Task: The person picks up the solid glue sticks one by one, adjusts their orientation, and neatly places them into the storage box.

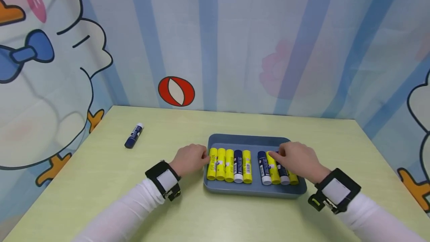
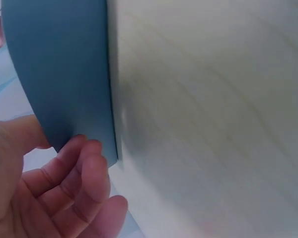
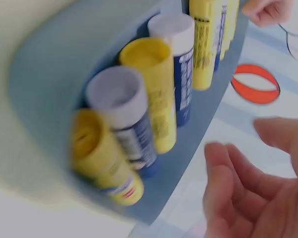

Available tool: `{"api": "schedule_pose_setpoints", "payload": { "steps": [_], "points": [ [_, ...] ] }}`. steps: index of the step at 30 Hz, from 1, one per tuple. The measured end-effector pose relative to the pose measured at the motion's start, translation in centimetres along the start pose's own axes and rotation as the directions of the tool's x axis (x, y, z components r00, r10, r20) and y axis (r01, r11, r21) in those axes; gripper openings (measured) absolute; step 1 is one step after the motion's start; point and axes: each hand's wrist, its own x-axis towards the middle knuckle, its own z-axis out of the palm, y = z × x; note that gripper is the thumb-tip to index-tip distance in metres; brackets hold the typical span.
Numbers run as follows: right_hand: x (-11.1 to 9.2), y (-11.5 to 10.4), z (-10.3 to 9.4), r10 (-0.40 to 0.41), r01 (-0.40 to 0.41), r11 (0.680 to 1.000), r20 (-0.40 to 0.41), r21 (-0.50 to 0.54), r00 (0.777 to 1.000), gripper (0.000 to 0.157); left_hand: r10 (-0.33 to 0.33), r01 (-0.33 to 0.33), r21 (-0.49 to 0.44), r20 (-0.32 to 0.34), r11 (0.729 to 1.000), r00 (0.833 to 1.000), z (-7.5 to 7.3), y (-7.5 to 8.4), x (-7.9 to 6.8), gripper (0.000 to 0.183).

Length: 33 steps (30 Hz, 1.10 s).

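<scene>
A blue-grey tray (image 1: pixel 248 142) holds two groups of glue sticks. In its left part, yellow glue sticks (image 1: pixel 229 165) stand side by side with one dark blue glue stick (image 1: pixel 238 166) among them. Blue and yellow glue sticks (image 3: pixel 151 89) alternate in the right part. My left hand (image 1: pixel 189 160) pinches the tray's left end, thumb at the rim and curled fingers against the outer wall (image 2: pixel 64 74). Over the right group hovers my right hand (image 1: pixel 301 160); a gap shows between its thumb and loosely bent fingers, with nothing held. It partly hides the rightmost sticks in the head view.
One more dark blue glue stick with a white end (image 1: pixel 133 136) lies apart on the pale table (image 1: pixel 168 126), towards the back left. Behind the table hangs a striped cloth backdrop (image 1: pixel 231 47) printed with cartoon figures and a red ball.
</scene>
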Motion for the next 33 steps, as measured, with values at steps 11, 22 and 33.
{"api": "schedule_pose_setpoints", "payload": {
  "steps": [11,22,33],
  "points": [
    [-2.2,4.6,0.9,0.122,-0.122,0.992,-0.042,-0.010,0.992,0.047,0.147,-0.151,0.199,0.035,0.968,0.989,-0.5,-0.3,0.6,0.032],
    [-2.5,5.5,1.9,0.193,-0.225,0.956,0.174,0.188,0.966,0.047,0.258,-0.266,0.140,0.076,0.954,0.963,-0.7,-1.7,-0.6,0.030],
    [-2.6,5.8,2.5,0.132,-0.178,0.938,0.168,0.299,0.977,0.038,0.279,-0.272,0.180,-0.014,0.945,0.960,-1.9,-4.7,-2.6,0.024]
  ]
}}
